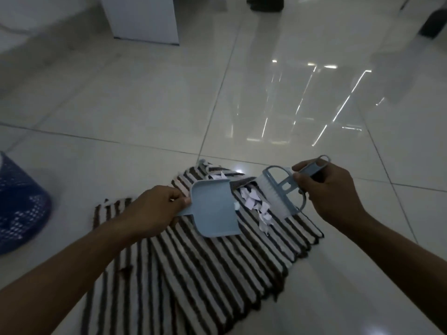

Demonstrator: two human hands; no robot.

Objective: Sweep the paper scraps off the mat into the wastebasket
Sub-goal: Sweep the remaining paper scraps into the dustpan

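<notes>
The left hand (154,211) was clenched on the handle of a pale blue dustpan (212,209), whose mouth faced the paper scraps (254,204) heaped on the striped mat (205,267) just beyond its fingers. The right hand (324,189) gripped the handle of a small brush (273,194), bristles touching the far side of the heap. The blue mesh wastebasket (19,204) stood well apart, outside the left hand, on the tiled floor (145,105)

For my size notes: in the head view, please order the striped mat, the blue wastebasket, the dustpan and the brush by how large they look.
1. striped mat
2. blue wastebasket, cut by the frame edge
3. dustpan
4. brush, only slightly smaller than the dustpan
</notes>
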